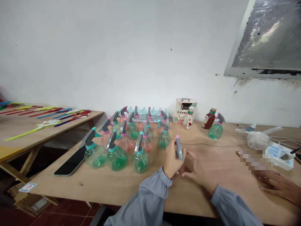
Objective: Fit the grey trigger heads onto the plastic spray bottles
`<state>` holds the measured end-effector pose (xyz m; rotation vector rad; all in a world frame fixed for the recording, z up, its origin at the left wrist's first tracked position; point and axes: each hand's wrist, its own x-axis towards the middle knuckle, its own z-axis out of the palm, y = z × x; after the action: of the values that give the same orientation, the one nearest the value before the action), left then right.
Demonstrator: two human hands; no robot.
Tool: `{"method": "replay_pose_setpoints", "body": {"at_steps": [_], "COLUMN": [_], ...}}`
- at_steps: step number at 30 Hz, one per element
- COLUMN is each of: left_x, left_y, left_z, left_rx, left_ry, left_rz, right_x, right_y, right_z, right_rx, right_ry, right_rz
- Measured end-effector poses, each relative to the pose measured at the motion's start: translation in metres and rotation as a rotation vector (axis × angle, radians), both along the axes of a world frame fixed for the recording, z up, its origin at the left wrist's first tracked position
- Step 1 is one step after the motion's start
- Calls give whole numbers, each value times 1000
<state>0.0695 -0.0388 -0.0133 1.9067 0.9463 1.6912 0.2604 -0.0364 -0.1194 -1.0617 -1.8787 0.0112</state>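
Observation:
My left hand (172,160) is closed around a grey trigger spray head (179,150) with a pink nozzle. Whether a bottle body hangs below it is hidden by the hands. Close on its right, my right hand (195,171) is blurred, thumb and fingers apart, with nothing visible in it. To the left stand several round spray bottles (140,160), green or pink, with grey trigger heads and teal or pink collars. The nearest to my left hand is a green spray bottle (164,139). Another green spray bottle (215,131) with a pink collar stands apart, farther back.
A black phone (70,163) lies left of the bottles. Behind are a paper bag (181,110), a clear bottle (189,118) and a dark red bottle (208,118). At right, another person's hand (279,185) rests near a white device (281,157). Coloured strips (44,125) cover the left table.

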Motion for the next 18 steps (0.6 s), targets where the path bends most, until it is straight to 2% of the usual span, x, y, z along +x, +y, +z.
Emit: {"method": "replay_pose_setpoints", "body": {"at_steps": [3,4,6,8,10,13,15,18], "left_x": [-13,-17,-24,-29,-33,-38,-41,-44], "left_y": [4,5,5,5,3,1,0,-3], "left_z": [7,11,17,22,24,26,27,26], "left_rx": [-30,-32,-25,-31,-77,-158,-175,-146], "left_ry": [-140,-169,-208,-216,-222,-241,-244,-230], "left_rz": [-12,-5,6,-39,-128,-220,-228,-211], "right_x": [61,81,118,147,168,191,200,207], "right_y": [35,48,71,89,103,121,134,151], "right_z": [40,53,77,95,107,118,123,131], "right_rx": [150,185,179,211,185,15,-76,-111], "right_ry": [104,124,110,179,267,403,453,442], "right_rz": [-236,-271,-310,-483,-697,-953,-1018,-1001]}}
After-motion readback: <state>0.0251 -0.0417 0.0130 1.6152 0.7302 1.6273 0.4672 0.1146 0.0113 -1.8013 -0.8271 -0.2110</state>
